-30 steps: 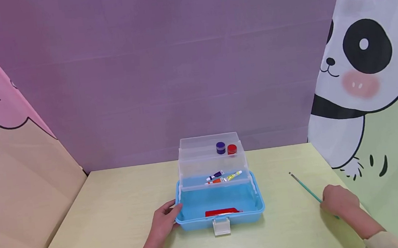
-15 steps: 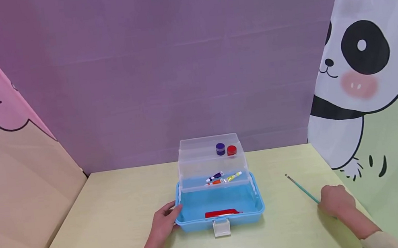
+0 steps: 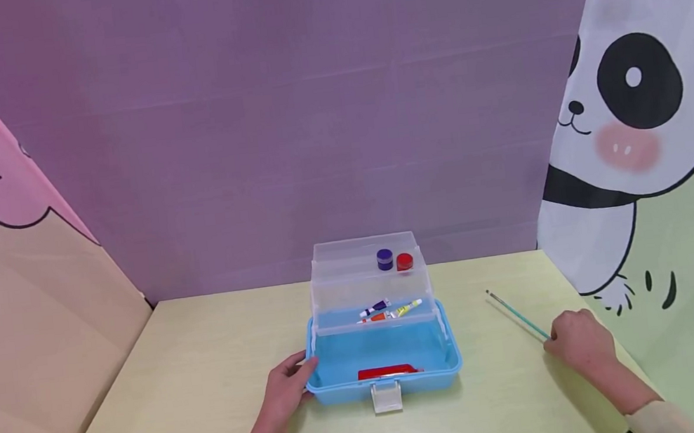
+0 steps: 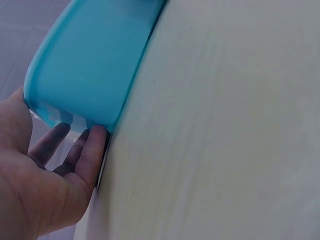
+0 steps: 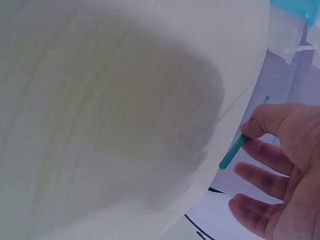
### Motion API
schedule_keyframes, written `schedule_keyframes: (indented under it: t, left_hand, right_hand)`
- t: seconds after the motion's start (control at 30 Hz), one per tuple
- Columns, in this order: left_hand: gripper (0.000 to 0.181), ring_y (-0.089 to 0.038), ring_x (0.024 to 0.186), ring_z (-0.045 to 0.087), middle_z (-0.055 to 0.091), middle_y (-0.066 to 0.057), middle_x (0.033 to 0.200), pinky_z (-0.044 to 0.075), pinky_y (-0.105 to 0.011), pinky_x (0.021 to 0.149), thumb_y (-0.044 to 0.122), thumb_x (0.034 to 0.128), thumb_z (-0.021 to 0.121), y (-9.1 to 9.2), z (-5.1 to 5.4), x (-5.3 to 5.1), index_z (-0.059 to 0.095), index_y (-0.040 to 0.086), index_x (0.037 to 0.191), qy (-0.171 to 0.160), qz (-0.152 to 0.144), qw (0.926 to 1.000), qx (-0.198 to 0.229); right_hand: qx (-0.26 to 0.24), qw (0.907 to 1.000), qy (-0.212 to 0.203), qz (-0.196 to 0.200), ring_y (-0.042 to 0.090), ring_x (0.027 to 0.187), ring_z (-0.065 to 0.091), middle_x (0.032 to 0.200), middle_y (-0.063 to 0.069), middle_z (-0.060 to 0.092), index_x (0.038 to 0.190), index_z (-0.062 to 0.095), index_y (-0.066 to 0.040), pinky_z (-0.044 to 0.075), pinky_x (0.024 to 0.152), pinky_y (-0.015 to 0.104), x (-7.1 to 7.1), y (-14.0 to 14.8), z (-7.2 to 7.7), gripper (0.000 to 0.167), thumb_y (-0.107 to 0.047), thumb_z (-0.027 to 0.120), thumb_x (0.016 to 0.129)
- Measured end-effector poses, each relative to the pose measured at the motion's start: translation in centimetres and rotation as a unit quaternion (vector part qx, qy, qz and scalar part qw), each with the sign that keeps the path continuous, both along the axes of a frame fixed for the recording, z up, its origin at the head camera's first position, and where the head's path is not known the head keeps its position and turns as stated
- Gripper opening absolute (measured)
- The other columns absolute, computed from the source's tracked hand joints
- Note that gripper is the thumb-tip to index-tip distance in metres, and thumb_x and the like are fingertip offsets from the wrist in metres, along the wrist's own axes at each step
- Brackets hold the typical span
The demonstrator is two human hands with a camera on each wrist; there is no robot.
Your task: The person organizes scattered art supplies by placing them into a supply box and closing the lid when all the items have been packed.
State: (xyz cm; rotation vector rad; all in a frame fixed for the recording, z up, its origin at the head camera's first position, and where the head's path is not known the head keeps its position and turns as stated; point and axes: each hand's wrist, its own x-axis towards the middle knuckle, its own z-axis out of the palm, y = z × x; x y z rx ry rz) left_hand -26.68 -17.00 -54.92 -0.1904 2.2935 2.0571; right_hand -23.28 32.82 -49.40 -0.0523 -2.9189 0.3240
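My right hand [image 3: 581, 341] pinches a thin teal brush [image 3: 519, 315] above the table's right side; in the right wrist view the thumb and index finger hold the brush [image 5: 233, 152] near one end, the other fingers loosely bent. At the left edge of a blue box [image 3: 334, 393], my left hand [image 3: 285, 391] grips the rim with the thumb on top. The left wrist view has the fingers of that hand [image 4: 55, 170] against the blue box wall [image 4: 85, 65]. The box's clear lid [image 3: 359, 268] stands raised, and a red tube [image 3: 387, 372] lies inside near the front.
Purple [image 3: 375, 307], orange [image 3: 378, 317] and yellow [image 3: 407, 307] small tubes lie at the box's back part, seen at the clear lid. A purple jar [image 3: 385, 260] and a red jar [image 3: 405, 261] show higher up there. A purple backdrop [image 3: 251, 149] rises behind the table [image 3: 209, 358].
My right hand has moved slightly left and away from me, and the brush with it, now lifted off the table. The left hand and the box have stayed put.
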Motion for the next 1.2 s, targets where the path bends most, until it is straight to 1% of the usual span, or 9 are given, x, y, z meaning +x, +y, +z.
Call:
schedule_keyframes:
  t: [0.1, 0.17, 0.3, 0.37, 0.43, 0.63, 0.87, 1.0, 1.2]
  left_hand:
    - [0.054, -0.028, 0.091, 0.066, 0.062, -0.019, 0.111, 0.058, -0.041, 0.071, 0.033, 0.0918, 0.068, 0.1, 0.0, 0.1, 0.057, -0.002, 0.131, 0.000, 0.001, 1.0000, -0.002]
    - [0.055, -0.028, 0.091, 0.066, 0.062, -0.019, 0.111, 0.058, -0.040, 0.071, 0.034, 0.0917, 0.068, 0.1, 0.0, 0.1, 0.056, -0.003, 0.131, 0.000, 0.001, 1.0000, -0.006]
    - [0.056, -0.028, 0.091, 0.066, 0.062, -0.019, 0.110, 0.058, -0.040, 0.071, 0.033, 0.0914, 0.068, 0.1, 0.1, 0.1, 0.056, -0.003, 0.132, -0.002, 0.001, 1.0000, -0.007]
    - [0.056, -0.028, 0.091, 0.066, 0.062, -0.019, 0.110, 0.058, -0.041, 0.072, 0.034, 0.0913, 0.068, 0.1, 0.1, 0.2, 0.056, -0.003, 0.132, -0.001, 0.001, 1.0000, -0.007]
    - [0.057, -0.028, 0.091, 0.066, 0.062, -0.019, 0.109, 0.058, -0.041, 0.072, 0.035, 0.0911, 0.069, 0.1, 0.1, 0.2, 0.056, -0.003, 0.132, -0.001, 0.001, 1.0000, -0.008]
    - [0.058, -0.027, 0.089, 0.066, 0.063, -0.018, 0.107, 0.058, -0.041, 0.072, 0.036, 0.0912, 0.068, 0.1, 0.1, 0.2, 0.055, -0.002, 0.132, -0.004, -0.001, 0.9999, -0.010]
    - [0.055, -0.027, 0.088, 0.067, 0.062, -0.018, 0.105, 0.058, -0.040, 0.072, 0.034, 0.0914, 0.068, 0.1, 0.2, 0.0, 0.056, -0.002, 0.132, -0.004, 0.002, 1.0000, -0.007]
    - [0.056, -0.027, 0.088, 0.067, 0.062, -0.018, 0.105, 0.058, -0.040, 0.072, 0.034, 0.0918, 0.068, 0.2, 0.4, 0.1, 0.056, -0.003, 0.132, -0.004, 0.003, 0.9999, -0.010]
    - [0.057, -0.027, 0.088, 0.067, 0.062, -0.019, 0.106, 0.058, -0.041, 0.071, 0.034, 0.0920, 0.067, 0.2, 0.5, 0.2, 0.055, -0.004, 0.133, -0.008, 0.002, 0.9999, -0.015]
  right_hand:
    - [-0.013, 0.9996, 0.025, 0.007, 0.015, 0.055, 0.030, 0.051, -0.007, 0.026, 0.044, 0.035, -0.018, 0.021, 0.039, 0.025, -0.2, -0.2, 0.2, 0.037, -0.005, 0.059, 0.069]
    - [-0.018, 0.9992, 0.033, 0.010, 0.014, 0.055, 0.029, 0.051, -0.008, 0.026, 0.044, 0.036, -0.018, 0.020, 0.040, 0.025, -0.3, -0.2, 0.4, 0.037, -0.004, 0.059, 0.069]
    - [-0.018, 0.9988, 0.039, 0.025, 0.020, 0.058, 0.046, 0.059, -0.002, 0.051, 0.052, 0.058, -0.015, 0.030, 0.038, 0.029, -0.8, 0.0, 1.0, 0.023, -0.007, 0.064, 0.073]
    - [-0.012, 0.9982, 0.046, 0.035, 0.029, 0.070, 0.056, 0.072, 0.004, 0.063, 0.062, 0.068, -0.013, 0.038, 0.040, 0.034, -1.1, 0.1, 1.2, 0.013, -0.009, 0.066, 0.074]
    - [-0.002, 0.9970, 0.061, 0.048, 0.037, 0.081, 0.058, 0.082, 0.008, 0.067, 0.068, 0.072, -0.011, 0.044, 0.043, 0.037, -1.4, 0.1, 1.4, 0.008, -0.009, 0.067, 0.075]
    - [0.019, 0.9918, 0.107, 0.068, 0.040, 0.088, 0.056, 0.088, 0.011, 0.068, 0.068, 0.072, -0.010, 0.047, 0.045, 0.042, -2.2, -0.3, 2.1, 0.009, -0.008, 0.066, 0.074]
    - [0.034, 0.9883, 0.128, 0.076, 0.038, 0.092, 0.056, 0.092, 0.012, 0.069, 0.071, 0.073, -0.009, 0.050, 0.049, 0.042, -3.3, -1.2, 3.2, 0.008, -0.008, 0.066, 0.075]
    - [0.038, 0.9846, 0.148, 0.085, 0.037, 0.091, 0.056, 0.092, 0.011, 0.069, 0.071, 0.073, -0.010, 0.049, 0.047, 0.041, -3.9, -1.7, 3.8, 0.008, -0.009, 0.067, 0.075]
    - [0.039, 0.9828, 0.153, 0.095, 0.036, 0.091, 0.055, 0.093, 0.012, 0.069, 0.072, 0.074, -0.010, 0.048, 0.045, 0.041, -4.9, -2.5, 4.7, 0.009, -0.009, 0.066, 0.076]
